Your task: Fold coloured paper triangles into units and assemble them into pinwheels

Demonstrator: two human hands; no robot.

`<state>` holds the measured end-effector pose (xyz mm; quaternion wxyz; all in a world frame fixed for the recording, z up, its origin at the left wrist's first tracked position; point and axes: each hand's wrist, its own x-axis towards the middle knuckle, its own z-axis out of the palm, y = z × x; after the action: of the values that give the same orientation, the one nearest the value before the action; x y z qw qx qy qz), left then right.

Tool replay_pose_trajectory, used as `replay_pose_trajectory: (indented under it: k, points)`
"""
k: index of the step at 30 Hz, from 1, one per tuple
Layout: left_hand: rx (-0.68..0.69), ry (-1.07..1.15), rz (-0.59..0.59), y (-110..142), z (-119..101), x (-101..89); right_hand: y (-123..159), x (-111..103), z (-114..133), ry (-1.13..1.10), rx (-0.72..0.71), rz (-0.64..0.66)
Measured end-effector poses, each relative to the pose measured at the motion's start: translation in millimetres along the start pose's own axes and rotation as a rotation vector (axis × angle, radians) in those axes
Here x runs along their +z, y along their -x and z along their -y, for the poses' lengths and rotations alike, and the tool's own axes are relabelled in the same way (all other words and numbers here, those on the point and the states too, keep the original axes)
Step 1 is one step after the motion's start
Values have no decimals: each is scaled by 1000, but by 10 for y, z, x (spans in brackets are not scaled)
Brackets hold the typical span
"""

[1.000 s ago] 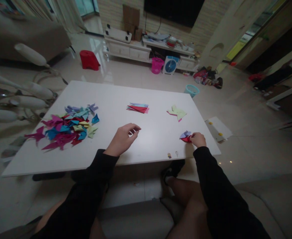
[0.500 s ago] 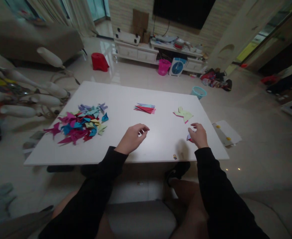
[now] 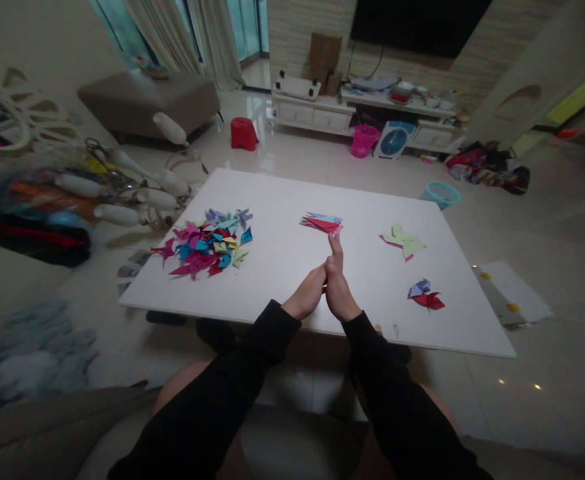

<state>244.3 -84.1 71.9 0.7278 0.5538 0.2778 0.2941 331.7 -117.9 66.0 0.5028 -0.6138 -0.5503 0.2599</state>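
Over the middle of the white table (image 3: 282, 283) my two hands meet. My right hand (image 3: 338, 288) has its fingers stretched forward, the tips just short of a small stack of red and blue paper sheets (image 3: 321, 223). My left hand (image 3: 308, 298) is curled against its side, and I see nothing in either hand. A purple and red folded paper piece (image 3: 425, 295) lies alone to the right, apart from both hands. A pale green folded piece (image 3: 403, 241) lies further back. A heap of several coloured folded papers (image 3: 207, 243) covers the table's left part.
A white sheet with yellow dots (image 3: 515, 300) lies on the floor at the right. Beyond the table stand a teal basket (image 3: 440, 195), a pink bucket (image 3: 364, 140), a red stool (image 3: 243, 133) and a low TV cabinet (image 3: 322, 113). White-handled tools (image 3: 122, 200) crowd the left.
My right hand has let go of the purple and red piece and swung left to meet my left hand at the table's middle. My view has shifted leftward.
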Motion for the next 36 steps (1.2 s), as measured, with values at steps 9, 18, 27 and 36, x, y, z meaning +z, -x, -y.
replay_pose_trajectory:
  k: [9, 18, 27, 36]
  points:
    - [7, 114, 39, -9, -17, -75, -95, -169, -101, -11, -3, -106]
    - [-55, -117, 58, 22, -88, -92, -103, -194, -396, -52, 83, -62]
    - [-72, -139, 25, 0, -129, -81, -106, -176, -384, -154, 102, -86]
    - [-25, -154, 0, 11, -147, -49, -136, -196, -429, -129, 55, -94]
